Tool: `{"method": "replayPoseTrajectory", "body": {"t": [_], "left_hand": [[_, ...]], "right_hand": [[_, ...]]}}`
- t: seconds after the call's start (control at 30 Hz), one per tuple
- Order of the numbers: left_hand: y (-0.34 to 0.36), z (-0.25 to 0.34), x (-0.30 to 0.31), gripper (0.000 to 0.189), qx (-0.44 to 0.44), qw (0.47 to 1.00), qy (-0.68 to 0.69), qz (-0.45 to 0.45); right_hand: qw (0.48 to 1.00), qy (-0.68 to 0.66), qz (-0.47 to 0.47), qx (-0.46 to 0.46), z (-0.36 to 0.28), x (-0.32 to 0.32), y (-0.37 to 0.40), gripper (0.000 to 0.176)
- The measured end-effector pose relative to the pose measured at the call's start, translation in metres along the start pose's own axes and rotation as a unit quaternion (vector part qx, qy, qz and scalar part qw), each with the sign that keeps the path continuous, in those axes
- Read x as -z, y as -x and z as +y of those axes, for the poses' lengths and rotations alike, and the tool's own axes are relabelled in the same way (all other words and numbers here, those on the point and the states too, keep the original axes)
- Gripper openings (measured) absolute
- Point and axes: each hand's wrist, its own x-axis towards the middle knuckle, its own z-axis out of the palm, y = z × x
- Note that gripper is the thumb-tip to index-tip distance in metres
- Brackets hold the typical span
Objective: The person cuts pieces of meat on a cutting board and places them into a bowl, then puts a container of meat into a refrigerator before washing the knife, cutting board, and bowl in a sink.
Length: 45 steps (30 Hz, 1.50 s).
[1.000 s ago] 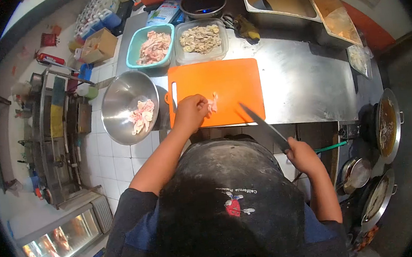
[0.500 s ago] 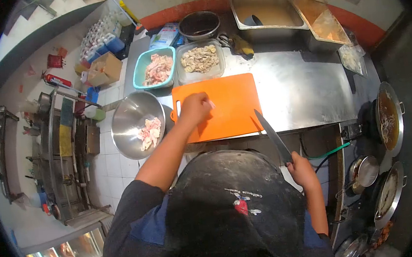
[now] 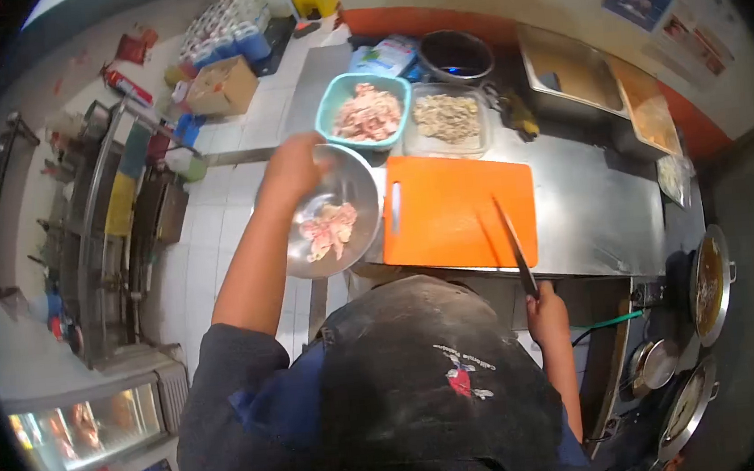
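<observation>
My right hand [image 3: 548, 314] grips the handle of a large kitchen knife [image 3: 516, 248], its blade pointing away from me over the right part of an orange cutting board [image 3: 446, 202]. To the left, my left hand [image 3: 296, 166] is over the upper side of a steel mixing bowl [image 3: 362, 196], its fingers smeared by motion. Pale pink pieces of raw meat [image 3: 330, 231] lie in that bowl. Behind the board stand a teal basin [image 3: 324, 119] heaped with raw meat and a clear plastic container [image 3: 472, 148] of greyish chopped pieces.
A dark round basin [image 3: 455, 55] and steel food pans [image 3: 576, 97] line the back of the steel table [image 3: 599, 216]. Wide pans [image 3: 713, 285] stand at the right. Shelving [image 3: 115, 213] and a cardboard box [image 3: 222, 87] are on the left.
My left hand has gone from the board, where it pinched a small pinkish piece, leftward to the steel bowl. The knife stays in my right hand. The view has turned left.
</observation>
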Motion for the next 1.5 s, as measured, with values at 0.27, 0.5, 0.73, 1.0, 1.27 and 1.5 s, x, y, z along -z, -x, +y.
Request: {"method": "replayPoseTrajectory", "body": {"t": [0.27,0.5,0.73,1.0,1.27,1.5], "left_hand": [[0.074,-0.065,-0.039,0.054,-0.065,0.938,-0.179,-0.289],[0.060,-0.086,-0.023,0.022,-0.065,0.956,-0.022,-0.285],[0.063,-0.097,0.021,0.020,-0.104,0.933,0.274,-0.210],[0.075,-0.116,-0.013,0.020,0.014,0.773,0.549,-0.318],[0.095,-0.101,0.000,0.036,-0.071,0.831,0.497,-0.240],[0.097,-0.103,-0.016,0.014,0.041,0.769,0.600,-0.215]], "right_hand": [[0.987,0.059,0.149,-0.007,-0.064,-0.056,-0.078,0.029],[0.941,0.298,0.119,-0.110,-0.128,-0.059,-0.090,0.040],[0.919,-0.077,0.045,0.384,-0.318,-0.067,-0.085,0.049],[0.898,-0.146,-0.091,0.406,-0.384,-0.110,-0.091,0.031],[0.925,-0.233,-0.193,0.232,-0.380,-0.114,-0.098,0.024],[0.883,-0.335,-0.274,0.183,-0.362,-0.111,-0.105,0.024]]}}
